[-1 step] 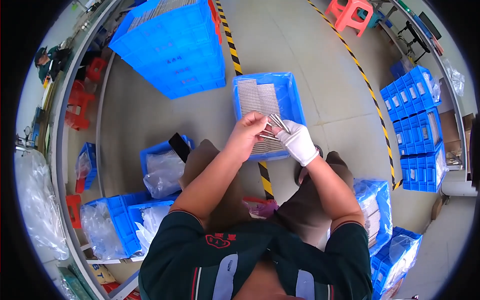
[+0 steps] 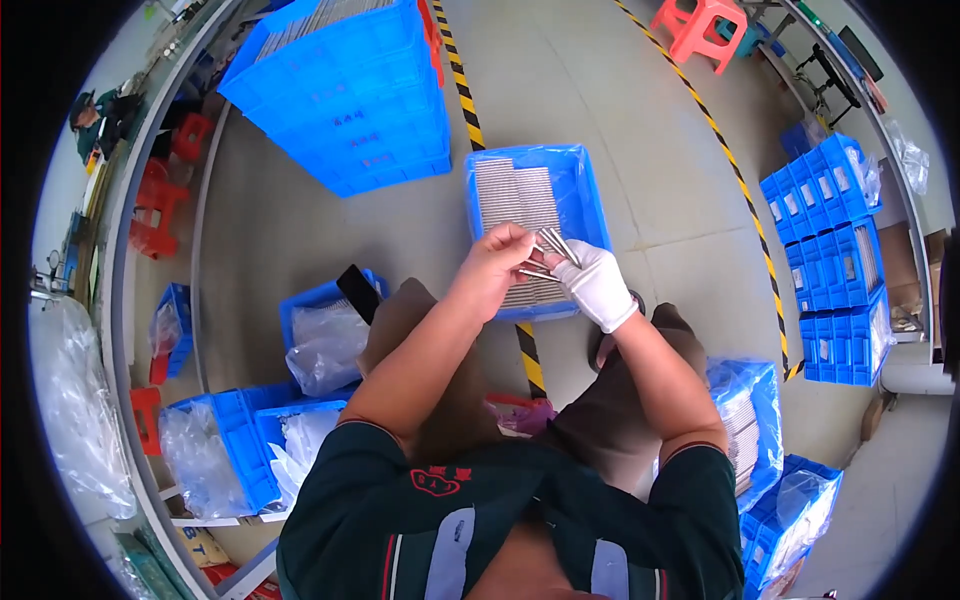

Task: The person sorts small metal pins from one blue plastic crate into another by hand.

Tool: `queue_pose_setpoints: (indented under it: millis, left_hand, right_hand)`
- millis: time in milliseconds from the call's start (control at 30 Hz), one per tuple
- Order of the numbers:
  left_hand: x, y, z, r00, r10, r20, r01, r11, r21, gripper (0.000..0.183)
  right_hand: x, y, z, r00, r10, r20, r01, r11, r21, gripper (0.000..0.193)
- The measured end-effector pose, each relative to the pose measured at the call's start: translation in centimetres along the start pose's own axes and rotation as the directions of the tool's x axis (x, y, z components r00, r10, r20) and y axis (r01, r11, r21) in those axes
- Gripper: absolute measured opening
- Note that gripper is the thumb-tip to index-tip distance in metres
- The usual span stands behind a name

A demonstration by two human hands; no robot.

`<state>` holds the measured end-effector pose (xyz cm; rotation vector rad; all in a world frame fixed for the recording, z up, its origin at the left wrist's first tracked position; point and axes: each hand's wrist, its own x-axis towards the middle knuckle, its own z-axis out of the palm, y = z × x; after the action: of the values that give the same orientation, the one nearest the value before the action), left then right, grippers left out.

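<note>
Several slim, shiny metal rods are fanned out between my two hands, above a blue bin. My bare left hand has its thumb and fingers pinched on the rods' left ends. My right hand, in a white glove with bare fingertips, is closed around the same rods from the right. Below, the blue bin is lined with clear plastic and holds stacked rows of similar metal rods. My hands hide part of its near side.
A tall stack of blue crates stands beyond, at the left. Stacked blue crates line the right side. Plastic-lined bins sit by both my legs, a dark phone on one. Striped tape crosses the floor; red stools stand far off.
</note>
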<state>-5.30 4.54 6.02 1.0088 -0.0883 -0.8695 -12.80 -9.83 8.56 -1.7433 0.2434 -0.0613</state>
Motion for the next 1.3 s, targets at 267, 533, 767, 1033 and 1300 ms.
queue_pose_setpoints:
  millis: [267, 533, 767, 1033, 1300]
  left_hand:
    - [-0.3, 1.1, 0.3, 0.983, 0.177, 0.041, -0.182, 0.962, 0.203, 0.019]
    - [-0.7, 0.8, 0.5, 0.910, 0.388, 0.145, -0.368, 0.598, 0.712, 0.015]
    - [-1.8, 6.9, -2.9, 0.606, 0.727, -0.323, -0.545, 0.675, 0.497, 0.026]
    - [-0.8, 2.5, 0.0, 0.999, -0.029, -0.036, 0.025, 0.991, -0.128, 0.022]
    - [-2.9, 2.7, 0.0, 0.971, 0.199, 0.131, -0.239, 0.796, 0.557, 0.021]
  right_hand:
    - [0.5, 0.1, -0.9, 0.968, 0.198, 0.154, -0.228, 0.949, 0.216, 0.018]
    - [0.0, -1.0, -0.6, 0.960, 0.215, 0.179, -0.251, 0.946, 0.206, 0.017]
    - [-1.0, -0.4, -2.5, 0.925, 0.333, 0.186, -0.370, 0.901, 0.226, 0.017]
    - [-1.4, -0.6, -2.4, 0.907, 0.282, 0.314, -0.352, 0.916, 0.194, 0.023]
    - [0.4, -1.9, 0.1, 0.862, 0.265, 0.432, -0.373, 0.909, 0.187, 0.021]
